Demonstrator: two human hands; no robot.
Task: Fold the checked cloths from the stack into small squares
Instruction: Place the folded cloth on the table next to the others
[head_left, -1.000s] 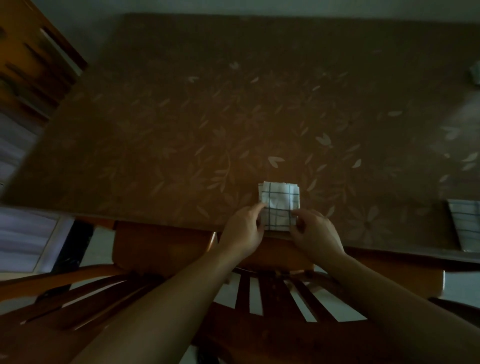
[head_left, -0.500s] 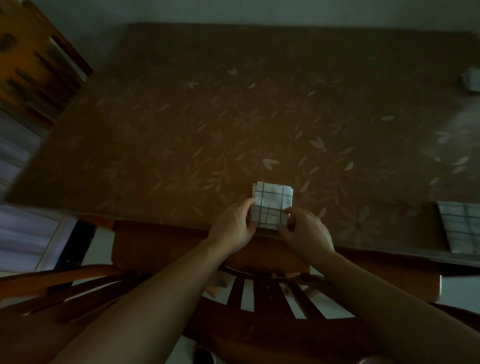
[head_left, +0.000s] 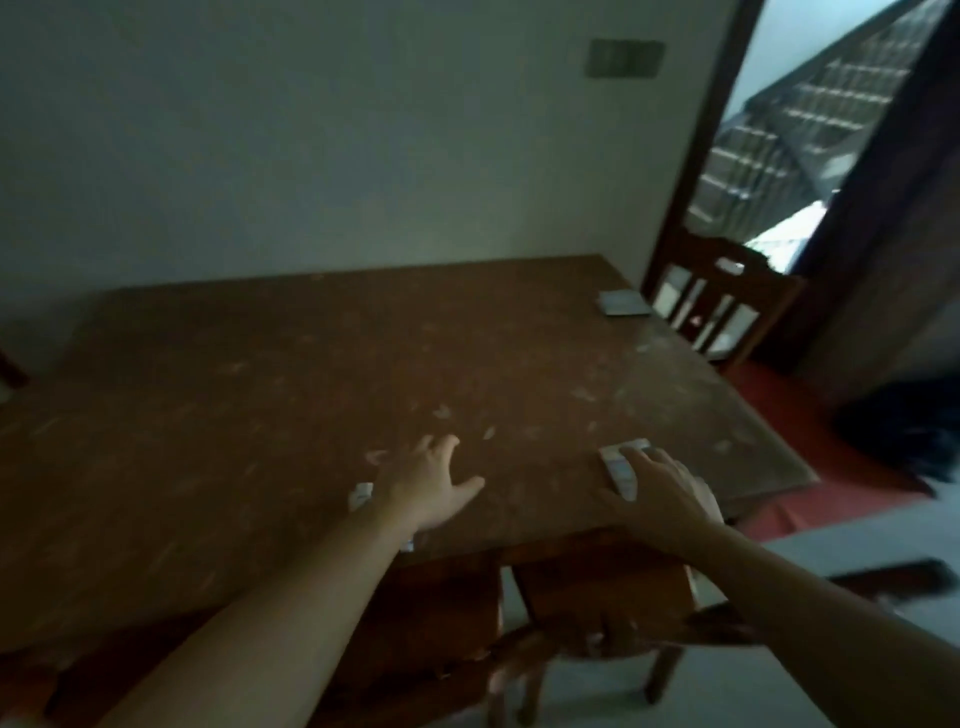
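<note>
- Both your hands lie flat, fingers spread: left hand (head_left: 434, 480) over the folded square (head_left: 360, 495), right hand (head_left: 658, 493) on the cloth stack (head_left: 619, 465).
- Each sits near the tabletop's (head_left: 260, 395) near edge; another cloth (head_left: 622, 302) at its far right corner.
</note>
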